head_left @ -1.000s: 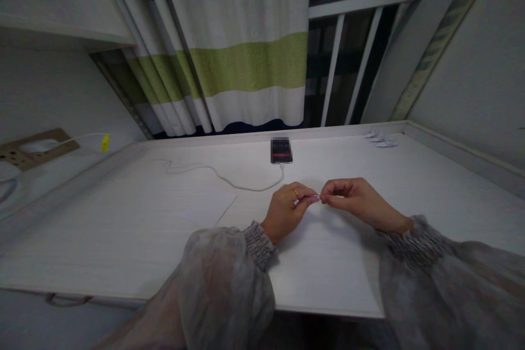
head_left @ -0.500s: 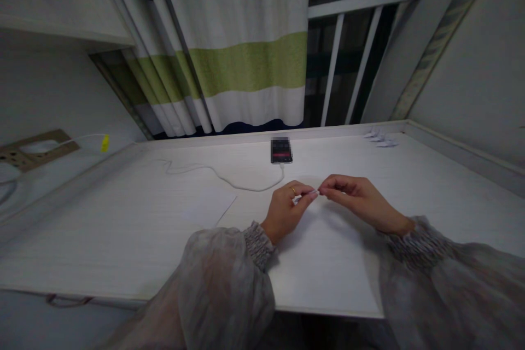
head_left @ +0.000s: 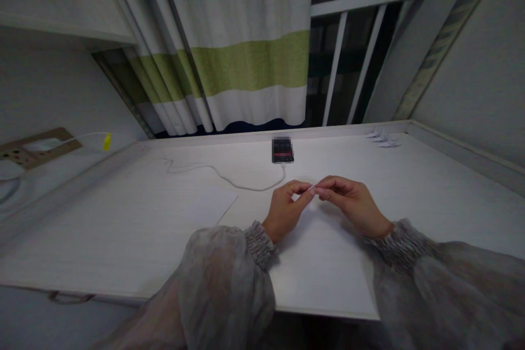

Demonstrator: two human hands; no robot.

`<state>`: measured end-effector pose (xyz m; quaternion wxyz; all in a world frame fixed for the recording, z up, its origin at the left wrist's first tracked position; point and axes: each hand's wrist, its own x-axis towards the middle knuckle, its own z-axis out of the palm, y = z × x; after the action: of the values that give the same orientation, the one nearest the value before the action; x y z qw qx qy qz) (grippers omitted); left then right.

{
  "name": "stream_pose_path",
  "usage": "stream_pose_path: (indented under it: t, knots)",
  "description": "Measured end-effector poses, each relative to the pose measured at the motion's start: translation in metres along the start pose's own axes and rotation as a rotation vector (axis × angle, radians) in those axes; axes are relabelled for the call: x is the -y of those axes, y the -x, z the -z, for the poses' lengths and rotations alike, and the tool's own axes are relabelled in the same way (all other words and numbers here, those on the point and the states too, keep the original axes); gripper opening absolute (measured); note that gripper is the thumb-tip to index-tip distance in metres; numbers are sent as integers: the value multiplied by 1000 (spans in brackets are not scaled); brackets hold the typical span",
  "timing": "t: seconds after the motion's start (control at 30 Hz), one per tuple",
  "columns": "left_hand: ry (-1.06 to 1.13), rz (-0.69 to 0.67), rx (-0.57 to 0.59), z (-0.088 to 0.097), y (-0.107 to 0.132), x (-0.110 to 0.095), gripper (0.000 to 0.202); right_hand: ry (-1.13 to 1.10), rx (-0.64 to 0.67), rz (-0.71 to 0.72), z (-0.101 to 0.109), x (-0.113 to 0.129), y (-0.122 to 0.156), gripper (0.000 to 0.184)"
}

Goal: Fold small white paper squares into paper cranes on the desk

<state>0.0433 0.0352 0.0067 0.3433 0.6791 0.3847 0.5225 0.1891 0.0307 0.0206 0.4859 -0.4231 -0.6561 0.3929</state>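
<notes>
Over the desk my two hands meet fingertip to fingertip. A small white piece of folded paper (head_left: 312,188), mostly covered by fingers, is pinched between them. My left hand (head_left: 284,209), with a ring on one finger, is closed on its left side. Thumb and fingers of my right hand (head_left: 356,205) pinch its right end. To the left, near my sleeve, a flat white sheet of paper (head_left: 208,205) lies on the desk. Several small folded paper pieces (head_left: 383,138) sit together at the far right.
A phone (head_left: 283,151) lies behind my hands, with a white cable (head_left: 241,188) running left from it over the white desk (head_left: 123,246). A socket strip (head_left: 61,139) is on the left wall. A striped curtain (head_left: 250,65) and white bars (head_left: 336,65) stand behind.
My right hand has moved slightly left, its fingertips closing in against those of my left hand at the folded paper. The left hand has hardly moved.
</notes>
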Motion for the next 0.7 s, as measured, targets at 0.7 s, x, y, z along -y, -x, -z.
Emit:
stream_pose_path:
  t: [0.7]
  knots:
    - [-90, 4, 36, -2, 0, 3, 13, 402, -58, 251, -2, 3, 2, 14]
